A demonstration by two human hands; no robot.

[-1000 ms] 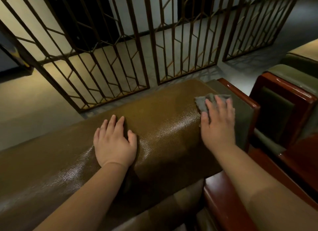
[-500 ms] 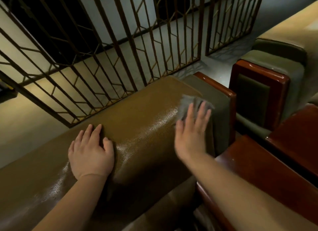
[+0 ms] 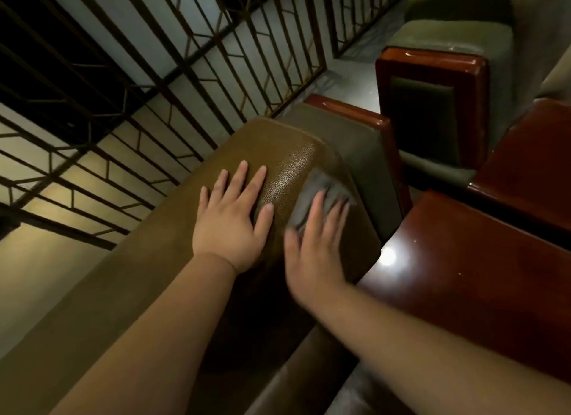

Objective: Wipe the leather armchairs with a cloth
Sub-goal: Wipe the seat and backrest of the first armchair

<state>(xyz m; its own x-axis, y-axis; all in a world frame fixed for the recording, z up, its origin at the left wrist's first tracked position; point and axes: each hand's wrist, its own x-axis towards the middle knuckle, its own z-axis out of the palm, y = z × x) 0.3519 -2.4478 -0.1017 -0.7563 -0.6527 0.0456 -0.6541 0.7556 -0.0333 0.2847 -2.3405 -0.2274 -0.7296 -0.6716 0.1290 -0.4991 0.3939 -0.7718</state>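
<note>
Since a moment ago, my left hand has slid along the brown leather backrest toward its end and now rests flat, fingers spread, holding nothing. Just beside it, my right hand, blurred, presses the grey cloth under open fingers at the backrest's rounded corner. I judge this chair's top nearly wiped; the neighbouring armchair appears untouched.
</note>
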